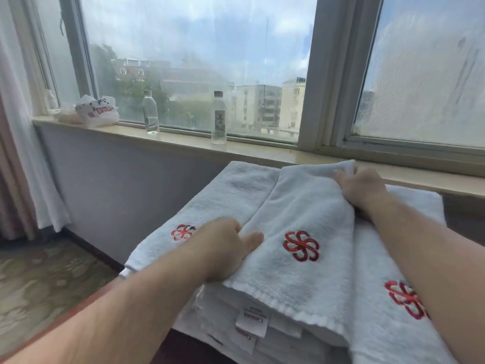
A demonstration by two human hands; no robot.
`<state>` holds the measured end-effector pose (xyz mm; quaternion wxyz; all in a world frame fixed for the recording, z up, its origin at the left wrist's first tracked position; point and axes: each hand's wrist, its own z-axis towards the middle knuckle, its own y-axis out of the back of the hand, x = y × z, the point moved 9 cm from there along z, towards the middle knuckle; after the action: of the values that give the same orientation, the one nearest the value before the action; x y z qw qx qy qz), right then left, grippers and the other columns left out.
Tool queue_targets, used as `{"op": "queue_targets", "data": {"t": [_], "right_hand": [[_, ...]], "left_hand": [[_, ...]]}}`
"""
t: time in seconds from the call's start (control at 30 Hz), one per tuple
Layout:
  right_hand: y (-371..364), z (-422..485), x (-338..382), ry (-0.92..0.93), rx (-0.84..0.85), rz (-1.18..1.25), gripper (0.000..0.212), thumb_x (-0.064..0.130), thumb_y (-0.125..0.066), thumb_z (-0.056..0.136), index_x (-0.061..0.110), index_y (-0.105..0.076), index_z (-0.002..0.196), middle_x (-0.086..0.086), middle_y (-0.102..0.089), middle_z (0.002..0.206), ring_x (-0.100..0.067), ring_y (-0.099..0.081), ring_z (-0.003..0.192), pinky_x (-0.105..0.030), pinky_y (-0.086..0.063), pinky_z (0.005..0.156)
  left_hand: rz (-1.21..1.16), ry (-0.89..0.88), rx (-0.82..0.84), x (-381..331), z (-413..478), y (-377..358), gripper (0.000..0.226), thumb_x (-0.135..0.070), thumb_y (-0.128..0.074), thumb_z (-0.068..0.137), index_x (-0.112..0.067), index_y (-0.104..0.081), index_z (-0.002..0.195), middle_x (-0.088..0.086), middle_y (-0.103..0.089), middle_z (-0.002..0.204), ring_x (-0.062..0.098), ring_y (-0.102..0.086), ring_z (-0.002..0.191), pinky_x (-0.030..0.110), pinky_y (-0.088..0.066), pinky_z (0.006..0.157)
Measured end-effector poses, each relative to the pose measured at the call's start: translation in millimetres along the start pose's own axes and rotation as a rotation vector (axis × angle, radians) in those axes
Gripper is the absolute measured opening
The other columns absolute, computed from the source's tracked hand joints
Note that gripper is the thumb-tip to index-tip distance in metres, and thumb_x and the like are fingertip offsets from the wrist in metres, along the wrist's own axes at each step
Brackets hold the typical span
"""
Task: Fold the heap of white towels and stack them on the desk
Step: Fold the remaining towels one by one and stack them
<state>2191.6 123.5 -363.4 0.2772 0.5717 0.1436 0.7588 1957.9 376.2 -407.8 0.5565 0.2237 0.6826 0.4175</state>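
Left hand and right hand grip top towel by its edges, likely laying it on stack; next needs squaring up

window: daylight | sill: two bottles | curtain left | patterned carpet

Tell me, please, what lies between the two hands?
In the head view, only the top towel lies between the left hand and the right hand, both gripping its edges; its red emblem sits near the left hand's thumb.
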Motion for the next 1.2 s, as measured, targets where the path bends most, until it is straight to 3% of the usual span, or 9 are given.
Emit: {"op": "queue_targets", "data": {"t": [0.07,0.2,0.27,0.33,0.4,0.47,0.53,0.7,1.2], "right_hand": [[3.5,-6.3,11.9,0.105,-0.049,-0.091,0.035,0.038,-0.064,0.096,0.004,-0.061,0.106,-0.023,-0.066,0.118,-0.038,-0.059,0.109,-0.037,-0.040,0.085],[21.4,-23.7,38.9,0.315,-0.244,-0.235,0.043,0.026,-0.067,0.093,0.009,-0.054,0.129,-0.021,-0.058,0.126,-0.040,-0.050,0.120,-0.043,-0.040,0.098],[23.0,-38.0,62.0,0.481,-0.331,-0.326,0.035,0.026,-0.064,0.092,0.012,-0.062,0.123,-0.020,-0.059,0.122,-0.040,-0.050,0.118,-0.047,-0.040,0.098],[6.9,-43.1,76.9,0.550,-0.239,-0.388,0.033,0.039,-0.059,0.093,0.018,-0.069,0.116,-0.014,-0.061,0.125,-0.036,-0.050,0.121,-0.046,-0.037,0.099],[-22.4,-37.1,71.1,0.470,0.006,-0.511,0.050,0.057,-0.050,0.094,0.025,-0.065,0.130,-0.009,-0.053,0.144,-0.031,-0.042,0.135,-0.047,-0.032,0.108],[-49.6,-33.0,50.5,0.373,0.262,-0.624,0.068,0.069,-0.038,0.095,0.029,-0.046,0.149,-0.008,-0.035,0.160,-0.031,-0.029,0.147,-0.049,-0.023,0.119],[-64.0,-29.7,32.5,0.319,0.393,-0.667,0.076,0.075,-0.029,0.094,0.035,-0.027,0.158,-0.005,-0.017,0.167,-0.032,-0.013,0.153,-0.051,-0.009,0.122],[-75.0,-25.6,18.7,0.282,0.434,-0.756,0.080,0.082,-0.021,0.089,0.044,-0.008,0.159,0.001,-0.003,0.170,-0.030,0.000,0.155,-0.051,0.000,0.122],[-78.1,-38.1,23.2,0.310,0.440,-0.879,0.073,0.075,-0.018,0.096,0.043,0.000,0.159,-0.004,0.006,0.170,-0.035,0.006,0.155,-0.051,0.001,0.123]], "left_hand": [[0.045,-0.017,-0.112,-4.0,-7.1,5.9,0.034,-0.062,-0.053,0.094,-0.029,-0.055,0.100,-0.009,-0.061,0.101,0.014,-0.057,0.093,0.032,-0.041,0.073],[0.221,-0.257,-0.403,-31.7,-34.4,14.5,0.038,-0.055,-0.044,0.099,-0.033,-0.042,0.131,-0.011,-0.048,0.130,0.014,-0.046,0.123,0.035,-0.041,0.100],[0.139,-0.368,-0.376,-48.7,-44.4,3.8,0.052,-0.063,-0.041,0.095,-0.035,-0.040,0.140,-0.015,-0.042,0.140,0.009,-0.036,0.133,0.032,-0.033,0.109],[0.125,-0.334,-0.233,-52.5,-41.9,-17.8,0.080,-0.081,-0.040,0.083,-0.034,-0.032,0.147,-0.014,-0.034,0.150,0.010,-0.027,0.141,0.033,-0.025,0.114],[0.182,-0.250,-0.113,-44.9,-37.5,-38.3,0.110,-0.093,-0.041,0.070,-0.030,-0.014,0.156,-0.011,-0.016,0.163,0.013,-0.012,0.151,0.036,-0.014,0.119],[0.205,-0.203,-0.092,-35.2,-36.0,-46.4,0.127,-0.097,-0.042,0.064,-0.026,0.001,0.159,-0.010,0.002,0.168,0.009,0.002,0.153,0.037,-0.005,0.122],[0.210,-0.193,-0.123,-30.3,-35.6,-48.3,0.132,-0.098,-0.039,0.059,-0.025,0.006,0.160,-0.010,0.007,0.168,0.008,0.006,0.153,0.037,-0.002,0.123],[0.231,-0.200,-0.142,-30.6,-38.3,-54.7,0.138,-0.099,-0.031,0.049,-0.026,0.010,0.159,-0.010,0.012,0.167,0.009,0.010,0.153,0.039,-0.001,0.124],[0.200,-0.187,-0.130,-26.2,-31.1,-61.2,0.136,-0.099,-0.040,0.056,-0.024,0.007,0.159,-0.009,0.009,0.168,0.011,0.007,0.153,0.039,0.001,0.122]]}}
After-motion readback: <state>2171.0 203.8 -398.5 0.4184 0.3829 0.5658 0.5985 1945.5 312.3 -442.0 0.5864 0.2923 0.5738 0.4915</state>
